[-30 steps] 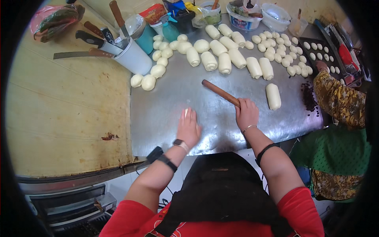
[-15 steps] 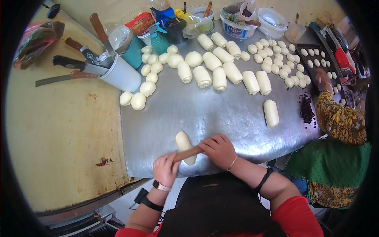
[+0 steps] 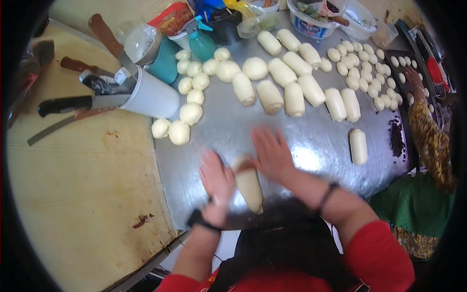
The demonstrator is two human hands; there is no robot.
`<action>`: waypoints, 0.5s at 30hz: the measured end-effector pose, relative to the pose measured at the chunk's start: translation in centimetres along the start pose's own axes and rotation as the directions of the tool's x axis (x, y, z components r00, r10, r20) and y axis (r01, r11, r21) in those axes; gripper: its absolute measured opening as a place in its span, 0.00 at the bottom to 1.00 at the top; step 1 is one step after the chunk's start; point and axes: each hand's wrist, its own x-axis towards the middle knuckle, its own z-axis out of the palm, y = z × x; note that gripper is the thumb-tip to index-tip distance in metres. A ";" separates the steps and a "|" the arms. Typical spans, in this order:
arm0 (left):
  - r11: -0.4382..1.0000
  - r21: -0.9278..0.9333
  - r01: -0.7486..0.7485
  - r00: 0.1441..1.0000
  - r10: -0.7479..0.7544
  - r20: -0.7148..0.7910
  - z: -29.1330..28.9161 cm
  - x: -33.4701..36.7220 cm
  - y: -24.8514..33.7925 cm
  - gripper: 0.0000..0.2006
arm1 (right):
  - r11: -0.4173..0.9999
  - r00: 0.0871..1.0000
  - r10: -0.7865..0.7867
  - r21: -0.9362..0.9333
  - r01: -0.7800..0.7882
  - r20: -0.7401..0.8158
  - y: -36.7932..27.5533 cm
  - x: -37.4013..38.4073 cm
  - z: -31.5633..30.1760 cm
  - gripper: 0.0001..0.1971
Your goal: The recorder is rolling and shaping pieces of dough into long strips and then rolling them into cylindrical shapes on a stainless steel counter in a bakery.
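A piece of dough [image 3: 250, 191], longer than it is wide, lies on the metal table close to my body. Across its far part rests a wooden rolling pin [image 3: 244, 165], seen only between my hands. My left hand [image 3: 215, 178] lies over the pin's left end, fingers stretched forward. Over the right end is my right hand [image 3: 273, 155], its fingers also straight and slightly blurred. Both palms hide the pin's ends. Beyond them stand rolled dough logs [image 3: 294, 99] in a loose group, and one single log [image 3: 358, 147] sits apart to the right.
Dough balls [image 3: 190, 113] line the left of the metal table [image 3: 219, 136]; smaller ones [image 3: 366, 73] cluster at right. A white container [image 3: 152, 95] holds several knives. Dark bits [image 3: 397, 138] lie near a co-worker's hand [image 3: 415, 78] over a baking tray [image 3: 398, 73]. Tubs stand behind.
My hands have pushed the rolling pin away from me along the dough, which looks longer now. My fingers have gone from curled round the pin to stretched out. The view has shifted.
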 end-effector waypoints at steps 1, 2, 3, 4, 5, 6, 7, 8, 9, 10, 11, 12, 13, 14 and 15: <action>0.996 -0.092 0.004 0.989 0.010 0.150 -1.2 -5.3 1.0 0.31 | 0.999 0.990 0.013 0.038 -0.019 0.142 -0.3 -4.9 0.2 0.32; 0.986 -0.160 0.039 0.958 0.009 0.287 -3.5 -8.3 1.5 0.32 | 0.994 0.977 -0.029 0.109 0.006 0.213 -1.4 -7.5 -2.0 0.29; 0.988 -0.146 0.046 0.961 -0.004 0.277 -3.0 -7.0 0.9 0.32 | 0.990 0.960 -0.016 0.139 -0.023 0.278 -2.0 -7.7 -2.5 0.31; 0.997 -0.075 -0.010 0.983 0.024 0.184 -2.7 -5.7 1.3 0.33 | 0.990 0.956 -0.006 0.138 -0.036 0.293 -2.2 -7.4 -2.7 0.31; 0.998 0.002 -0.061 0.994 0.061 0.092 -2.1 -4.1 1.7 0.33 | 0.994 0.981 0.060 0.074 -0.075 0.186 -2.0 -5.5 -2.0 0.31; 0.997 0.082 -0.008 0.999 0.004 0.042 -1.2 -0.1 1.0 0.33 | 0.995 0.994 0.104 0.009 -0.104 0.032 -1.0 -1.1 -1.1 0.31; 1.000 0.021 -0.014 0.999 0.015 -0.034 -1.2 4.7 1.1 0.31 | 0.994 0.993 0.105 -0.023 -0.107 -0.057 -0.1 3.0 -0.5 0.30; 0.997 0.048 -0.057 0.989 0.063 -0.132 -1.8 8.9 0.5 0.28 | 0.994 0.986 0.097 -0.037 -0.103 -0.139 0.0 6.6 -0.3 0.30; 0.992 0.081 -0.094 0.968 0.110 -0.224 -2.4 11.4 -0.1 0.26 | 0.995 0.967 0.024 -0.086 -0.047 -0.254 0.6 9.3 0.1 0.29; 0.992 0.087 -0.095 0.965 0.113 -0.235 -2.7 12.4 -0.5 0.26 | 0.989 0.926 -0.058 -0.148 0.002 -0.372 1.2 11.1 0.2 0.29; 0.995 -0.018 -0.102 0.957 0.093 -0.275 -2.9 13.6 -1.2 0.23 | 0.989 0.918 -0.066 -0.146 0.009 -0.390 1.1 11.7 0.7 0.29; 0.983 -0.137 -0.121 0.949 0.074 -0.307 -2.7 14.4 -1.2 0.21 | 0.993 0.951 -0.072 -0.112 0.040 -0.301 1.5 11.6 1.0 0.27; 0.981 -0.140 -0.131 0.944 0.081 -0.319 -2.9 14.2 -1.6 0.21 | 0.995 0.975 -0.081 -0.075 0.066 -0.208 2.0 11.4 1.1 0.26; 0.956 -0.208 -0.207 0.957 0.153 -0.245 -2.5 12.8 -2.7 0.20 | 0.995 0.975 -0.078 -0.079 0.063 -0.209 2.1 9.9 1.3 0.26; 0.919 -0.280 -0.279 0.955 0.234 -0.184 -2.6 11.8 -2.9 0.20 | 0.992 0.992 -0.105 -0.079 0.099 -0.064 2.2 8.0 1.1 0.24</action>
